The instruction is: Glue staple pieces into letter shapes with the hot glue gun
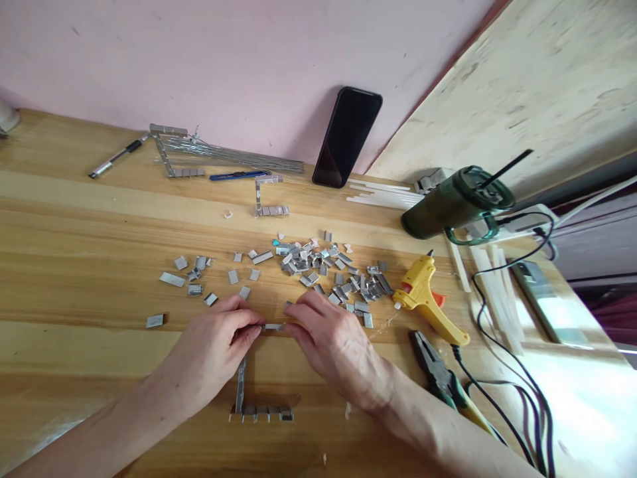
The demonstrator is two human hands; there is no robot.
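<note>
My left hand (226,335) pinches the left end of a small silver metal strip (273,326) between thumb and fingertips. At the strip's right end is my right hand (333,342), thumb against it and fingers curled; its exact grip is partly hidden. Below my left hand runs a thin upright bar (241,385) that meets a bottom row of small metal pieces (261,413). Whether the strip joins this bar is hidden behind my fingers. Just beyond my hands lies a loose pile of small bent metal pieces (303,259), with several more scattered to the left.
A yellow glue gun (421,295) and pliers (438,372) lie right, among black cables (527,392). Farther back are a green tumbler (448,202), a phone (347,136) against the wall, a blue cutter (235,176), thin rods (239,156), a pen (119,158) and bracket-shaped metal frames (257,196).
</note>
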